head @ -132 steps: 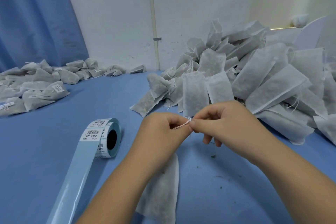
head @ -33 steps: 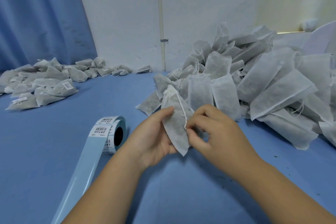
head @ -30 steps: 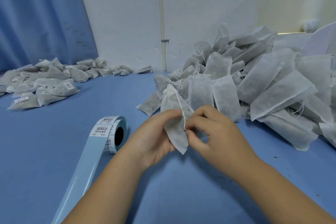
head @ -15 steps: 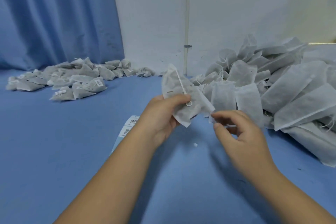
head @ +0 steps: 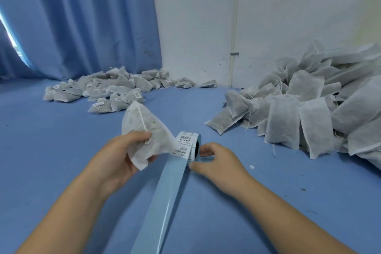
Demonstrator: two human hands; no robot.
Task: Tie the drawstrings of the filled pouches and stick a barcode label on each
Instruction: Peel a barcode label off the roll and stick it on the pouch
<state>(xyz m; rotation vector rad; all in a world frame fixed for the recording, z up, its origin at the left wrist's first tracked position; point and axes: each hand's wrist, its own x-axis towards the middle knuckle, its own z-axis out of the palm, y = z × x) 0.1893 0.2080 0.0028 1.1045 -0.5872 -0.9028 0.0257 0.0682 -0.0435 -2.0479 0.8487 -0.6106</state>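
Head camera: the left hand point(head: 117, 163) grips a tied pouch point(head: 144, 128) in curled fingers, held above the blue table point(head: 268, 192) just left of the label roll point(head: 186, 144). The right hand point(head: 218, 165) pinches that roll's near edge between thumb and forefinger

Tied white pouch point(head: 151, 130) tilted, label roll point(head: 186, 142) just beside, perhaps touching

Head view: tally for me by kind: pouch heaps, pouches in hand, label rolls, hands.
Pouch heaps: 2, left heap, right heap
Pouches in hand: 1, held pouch
Rolls: 1, label roll
Hands: 2, left hand, right hand
Total: 6
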